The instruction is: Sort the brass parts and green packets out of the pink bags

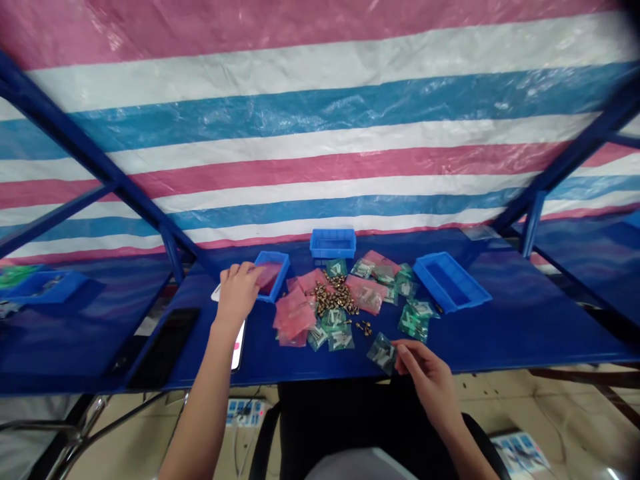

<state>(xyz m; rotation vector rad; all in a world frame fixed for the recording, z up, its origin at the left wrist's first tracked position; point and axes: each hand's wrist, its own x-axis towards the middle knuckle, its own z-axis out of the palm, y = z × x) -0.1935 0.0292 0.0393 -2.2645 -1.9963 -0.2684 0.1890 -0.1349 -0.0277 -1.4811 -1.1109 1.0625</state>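
My left hand [239, 288] reaches over the left rim of a small blue bin [281, 275], its fingers closed on the edge of a pink plastic bag [269, 275] inside. Near the table's front edge, my right hand [428, 379] pinches the corner of a small clear green bag [383, 353] with light-coloured parts in it. Between the hands lies a heap of loose brass-coloured fittings [334, 298]. Around it are pink bags [294, 315] and several filled green bags [341, 337]. A few fittings [367, 328] lie apart from the heap.
A blue bin [333, 245] stands at the back and another blue bin [453, 283] at the right. A lit phone [239, 347] lies under my left forearm, with a dark flat device [164, 348] further left. Blue frame posts flank the striped sheet [350, 160] behind the table.
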